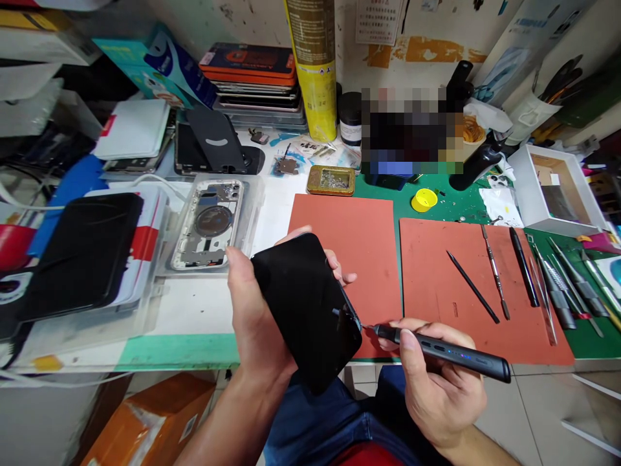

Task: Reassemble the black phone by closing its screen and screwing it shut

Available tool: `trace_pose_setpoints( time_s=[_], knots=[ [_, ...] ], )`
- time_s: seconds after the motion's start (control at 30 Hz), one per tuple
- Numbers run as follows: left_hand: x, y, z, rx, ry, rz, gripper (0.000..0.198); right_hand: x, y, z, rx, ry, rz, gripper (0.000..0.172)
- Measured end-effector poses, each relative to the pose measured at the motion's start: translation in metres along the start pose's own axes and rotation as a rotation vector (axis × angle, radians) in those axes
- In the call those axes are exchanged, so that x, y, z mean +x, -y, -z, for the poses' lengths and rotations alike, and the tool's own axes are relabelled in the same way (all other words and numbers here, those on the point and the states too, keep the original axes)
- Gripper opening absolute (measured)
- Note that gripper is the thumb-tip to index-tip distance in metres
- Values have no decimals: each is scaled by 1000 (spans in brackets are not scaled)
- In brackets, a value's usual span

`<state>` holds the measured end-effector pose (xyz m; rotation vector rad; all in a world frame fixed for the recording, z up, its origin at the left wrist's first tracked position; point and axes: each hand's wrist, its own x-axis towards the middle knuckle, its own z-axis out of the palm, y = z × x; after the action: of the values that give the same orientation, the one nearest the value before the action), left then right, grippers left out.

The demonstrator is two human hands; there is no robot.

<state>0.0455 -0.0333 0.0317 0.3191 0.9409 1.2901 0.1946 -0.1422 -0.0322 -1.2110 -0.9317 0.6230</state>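
My left hand [259,323] is closed around a black smartphone [308,304], thumb along one edge and fingertips showing at the other. The phone is tilted above the table's front edge, its dark screen facing up. In my right hand [439,382] is a slim black electric screwdriver [456,353] with small lit dots on its side. Its thin bit points left and meets the phone's lower right edge; whether it sits in a screw is too small to tell. Beneath and behind the phone lies an orange-red mat [354,246].
A second mat [436,278] at right carries a black spudger, a metal pick and tweezers, with several more tools beyond. An opened phone housing [208,223] lies in a clear tray at left, near another black phone [82,252]. Behind stand a small tin [330,180] and yellow cap [424,200].
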Motion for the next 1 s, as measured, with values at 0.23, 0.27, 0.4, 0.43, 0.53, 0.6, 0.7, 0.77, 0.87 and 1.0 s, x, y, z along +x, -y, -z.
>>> trace_pose_setpoints(
  time_s=[0.23,0.27,0.4,0.43,0.53,0.6,0.7,0.77,0.87,1.0],
  knots=[
    [1,1,1,4,5,-6,79,-1,-1,2,-45,2,13,23],
    [1,1,1,3,6,-9,78,-1,-1,2,-50,1,16,22],
    [1,2,2,-5,17,-17,77,-1,-1,1,-49,0,19,23],
    [1,2,2,-7,19,-17,77,-1,-1,1,-48,-2,21,23],
    [1,2,3,-6,20,-14,78,-2,-1,1,-44,-6,21,23],
    [1,2,3,-4,18,-17,78,-2,0,1,-35,-3,19,23],
    [1,1,3,5,18,-20,80,-1,1,1,-13,-2,8,23],
    [1,0,2,11,16,-11,81,-1,2,1,-12,-13,-3,22],
    [0,1,1,13,3,0,82,-1,3,1,-6,-12,-6,21],
    [0,2,1,21,0,-11,81,-1,1,1,8,0,1,23]
  ],
)
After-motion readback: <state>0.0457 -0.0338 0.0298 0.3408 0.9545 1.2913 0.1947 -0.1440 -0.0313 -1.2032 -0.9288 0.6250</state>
